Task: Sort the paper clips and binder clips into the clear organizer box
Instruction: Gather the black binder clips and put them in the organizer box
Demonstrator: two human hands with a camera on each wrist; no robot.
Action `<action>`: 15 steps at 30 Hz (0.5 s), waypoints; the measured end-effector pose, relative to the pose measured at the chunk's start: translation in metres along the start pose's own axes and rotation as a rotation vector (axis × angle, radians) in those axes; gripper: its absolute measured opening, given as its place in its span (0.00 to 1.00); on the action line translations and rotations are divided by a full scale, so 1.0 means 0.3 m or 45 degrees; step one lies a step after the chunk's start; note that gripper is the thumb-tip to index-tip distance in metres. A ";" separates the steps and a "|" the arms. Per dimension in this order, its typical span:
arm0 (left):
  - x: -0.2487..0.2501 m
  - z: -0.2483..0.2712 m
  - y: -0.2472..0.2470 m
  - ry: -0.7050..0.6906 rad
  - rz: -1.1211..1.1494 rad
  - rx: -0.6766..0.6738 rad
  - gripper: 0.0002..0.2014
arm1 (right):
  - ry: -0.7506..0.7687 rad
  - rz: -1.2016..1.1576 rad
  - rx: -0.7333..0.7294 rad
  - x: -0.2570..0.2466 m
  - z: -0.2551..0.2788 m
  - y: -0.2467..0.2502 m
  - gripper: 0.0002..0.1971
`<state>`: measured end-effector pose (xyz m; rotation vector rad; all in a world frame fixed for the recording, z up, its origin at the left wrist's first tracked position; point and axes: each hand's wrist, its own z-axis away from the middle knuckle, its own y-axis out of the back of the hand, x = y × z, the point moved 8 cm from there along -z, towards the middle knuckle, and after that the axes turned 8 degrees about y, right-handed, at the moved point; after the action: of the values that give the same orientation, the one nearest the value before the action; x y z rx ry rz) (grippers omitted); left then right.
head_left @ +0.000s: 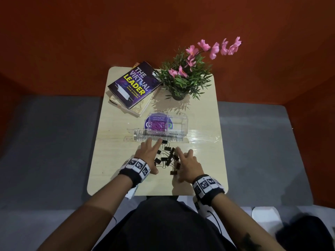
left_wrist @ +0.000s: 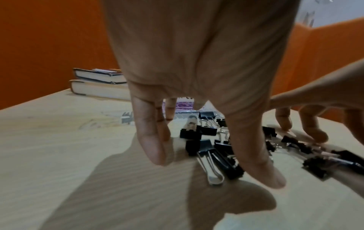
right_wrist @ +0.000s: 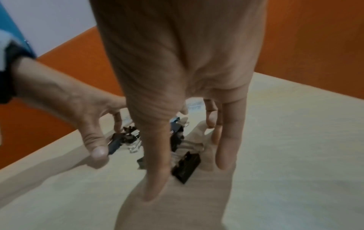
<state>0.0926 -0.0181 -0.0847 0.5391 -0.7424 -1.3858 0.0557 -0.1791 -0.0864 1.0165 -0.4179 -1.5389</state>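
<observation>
Both hands are spread over a loose heap of black binder clips (head_left: 167, 157) lying on the pale wooden counter (head_left: 112, 151), just in front of the clear organizer box (head_left: 167, 124). The left hand (head_left: 149, 156) sits on the left flank of the heap with its fingers straight and fanned — its grip is loose and has hold of nothing, the thumb reaching down near the closest clips. In the left wrist view the fingertips (left_wrist: 151, 149) hang just above the counter, with clips (left_wrist: 208, 149) between them and the thumb.

The right hand (head_left: 188, 167) mirrors it on the right flank, fingers likewise extended and splayed, its grip wide and holding no clip. The right wrist view shows 1 dark clip (right_wrist: 186, 167) lying on the counter between its thumb and fingers, and whether either touches it cannot be told.

The box stands beyond the heap, well apart from the near counter edge. Its left compartment holds pink paper clips (head_left: 157, 125); the right compartment shows none. Small labels run along its front wall, too blurred to read with confidence.

At the far end of the counter lie 2 stacked books (head_left: 134, 84) on the left and a potted plant with pink flowers (head_left: 188, 77) on the right.
</observation>
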 end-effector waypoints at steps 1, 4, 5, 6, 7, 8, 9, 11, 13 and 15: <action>0.016 -0.006 0.002 -0.038 -0.032 -0.007 0.65 | 0.012 -0.010 0.038 -0.013 -0.012 -0.001 0.55; 0.038 -0.011 -0.008 -0.093 0.024 0.000 0.62 | 0.054 -0.088 0.111 -0.054 -0.049 0.000 0.47; 0.036 -0.010 -0.012 -0.097 0.062 0.011 0.60 | 0.058 -0.108 0.130 -0.061 -0.056 0.002 0.43; 0.035 -0.010 -0.014 -0.099 0.097 0.030 0.57 | 0.053 -0.136 0.160 -0.065 -0.057 0.009 0.39; 0.035 -0.008 -0.012 -0.101 0.130 0.056 0.53 | 0.046 -0.170 0.195 -0.066 -0.059 0.016 0.35; 0.038 -0.007 -0.009 -0.105 0.161 0.086 0.48 | 0.045 -0.201 0.228 -0.065 -0.060 0.021 0.32; 0.046 -0.003 -0.002 -0.113 0.195 0.113 0.42 | 0.050 -0.227 0.255 -0.064 -0.063 0.026 0.30; 0.063 0.002 0.007 -0.115 0.261 0.138 0.32 | 0.064 -0.259 0.283 -0.068 -0.072 0.031 0.27; 0.077 0.006 0.013 -0.113 0.310 0.177 0.26 | 0.064 -0.288 0.315 -0.071 -0.080 0.040 0.23; 0.084 0.007 0.022 -0.106 0.370 0.231 0.22 | 0.070 -0.317 0.355 -0.073 -0.080 0.054 0.18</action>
<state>0.0960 -0.0419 -0.0748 0.4945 -0.9799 -1.0824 0.0831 -0.1561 -0.0796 1.3664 -0.4912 -1.7001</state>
